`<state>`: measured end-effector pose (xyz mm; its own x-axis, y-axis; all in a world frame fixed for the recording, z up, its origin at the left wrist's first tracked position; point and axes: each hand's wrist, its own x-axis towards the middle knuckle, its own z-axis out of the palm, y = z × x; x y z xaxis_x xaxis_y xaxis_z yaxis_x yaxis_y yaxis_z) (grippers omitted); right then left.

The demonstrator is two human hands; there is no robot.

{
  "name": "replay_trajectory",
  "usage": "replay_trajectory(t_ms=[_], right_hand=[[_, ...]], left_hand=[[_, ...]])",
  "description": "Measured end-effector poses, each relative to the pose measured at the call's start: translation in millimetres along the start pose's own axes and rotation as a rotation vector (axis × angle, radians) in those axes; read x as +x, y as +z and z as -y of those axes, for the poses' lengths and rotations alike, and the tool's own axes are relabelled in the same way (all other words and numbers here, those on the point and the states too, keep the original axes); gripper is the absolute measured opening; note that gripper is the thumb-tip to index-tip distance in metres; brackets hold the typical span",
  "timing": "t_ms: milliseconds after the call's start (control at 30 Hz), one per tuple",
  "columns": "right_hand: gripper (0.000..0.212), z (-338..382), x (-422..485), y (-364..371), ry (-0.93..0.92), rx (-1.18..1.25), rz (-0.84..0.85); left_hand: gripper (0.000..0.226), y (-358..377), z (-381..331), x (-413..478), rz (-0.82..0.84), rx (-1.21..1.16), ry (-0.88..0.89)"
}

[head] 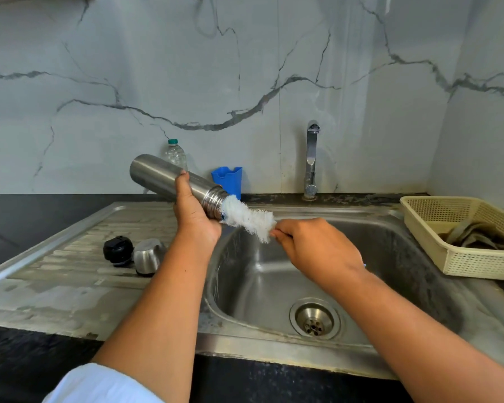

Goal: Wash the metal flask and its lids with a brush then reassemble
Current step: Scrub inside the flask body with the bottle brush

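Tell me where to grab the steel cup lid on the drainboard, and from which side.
Take the steel cup lid by its curved side wall, from above, fingers on its near and far sides. It seems to rest mouth down, dome up, and the black stopper crowds its left.

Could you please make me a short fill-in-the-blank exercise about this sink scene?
The left hand grips the silver metal flask; the right hand holds the white bristle brush, its tip ____ the flask.
The black round lid and silver domed lid lie ____ of the steel basin.
The beige perforated basket sits to its ____.
Answers: inside; left; right.
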<state>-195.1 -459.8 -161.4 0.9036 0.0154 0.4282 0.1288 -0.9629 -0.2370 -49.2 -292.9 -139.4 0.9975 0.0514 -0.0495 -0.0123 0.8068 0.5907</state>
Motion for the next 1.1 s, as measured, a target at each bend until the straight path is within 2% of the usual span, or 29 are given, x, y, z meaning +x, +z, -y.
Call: replay_trajectory(t_ms=[267,367,467,533,667,767,900,967,1100], right_hand=[[0.026,5,2,-11,-0.038,-0.116,-0.083],[0.020,5,-1,-12,-0.068,-0.213,-0.182],[0.016,-2,-4,-17,-0.115,-0.250,-0.280],[0.005,4,-2,-11,-0.110,-0.317,-0.305],[0.018,6,0,-9,-0.097,-0.336,-0.304],[0.014,-4,-5,-20,-0.125,-0.324,-0.380],[0.018,5,-3,-13,-0.113,-0.322,-0.320],[0.006,-1,-3,-15,-0.137,-0.293,-0.301],[0.029,-13,-3,-26,-0.135,-0.110,-0.181]], left_hand=[[0.045,-6,-5,5,-0.034,-0.058,0.020],[0.047,-3,-6,4,-0.059,-0.062,-0.023],[0.054,-10,-16,12,-0.123,-0.117,0.022],[0.053,-8,-11,9,-0.115,-0.093,0.016],[0.046,-2,-7,0,-0.062,-0.072,-0.049],[0.050,-5,-14,5,-0.080,-0.122,-0.017],[0.043,3,1,-6,-0.033,-0.071,-0.055],[0.039,5,-2,-8,-0.030,-0.075,-0.065],[0.043,-2,-16,-3,-0.021,-0.137,0.019]])
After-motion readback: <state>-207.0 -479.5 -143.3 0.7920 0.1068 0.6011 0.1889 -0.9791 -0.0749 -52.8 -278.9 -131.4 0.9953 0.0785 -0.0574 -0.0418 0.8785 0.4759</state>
